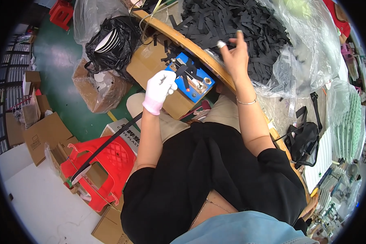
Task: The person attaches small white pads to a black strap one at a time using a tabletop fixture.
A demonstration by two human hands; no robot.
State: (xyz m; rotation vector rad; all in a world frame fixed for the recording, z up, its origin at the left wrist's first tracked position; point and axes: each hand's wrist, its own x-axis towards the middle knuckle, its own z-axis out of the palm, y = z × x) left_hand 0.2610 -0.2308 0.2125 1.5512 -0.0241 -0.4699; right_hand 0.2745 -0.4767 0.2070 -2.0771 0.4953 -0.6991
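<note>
1. Long black strap [108,140]: runs slantwise, looking taut, from behind the gloved left wrist down to the red plastic stool [120,153] at the person's left. Source at the stool end unclear.
2. Handling, as I judge it: light, flat, bendy, not fragile; stiff enough to keep its width, likely to twist if slack. Best hold is a flat pinch across both faces, near the free end. Smooth glove fabric may slip a little.
3. Left hand [159,90], white glove: fingers curled in together beside the blue device. Cannot tell whether the strap passes between them.
4. Blue box-shaped device [195,95]: metal fittings and knobs on top, short black pieces lying across it. Sits on a brown cardboard carton [144,67] in front of the person's knees.
5. Right hand [236,61], bare, white cover on the thumb tip: thumb and forefinger spread apart, nothing seen between them. Hangs above the near edge of the heap.
6. Heap of short black strips [261,42]: loose, overlapping, on the worktop [183,40] beyond its wooden edge. Single strips look light; lift by one end.
7. Farther out: clear plastic sheeting [313,53] round the heap; black mesh bag [304,140] on the worktop, right; black plastic sack [128,40] with white discs, left.
</note>
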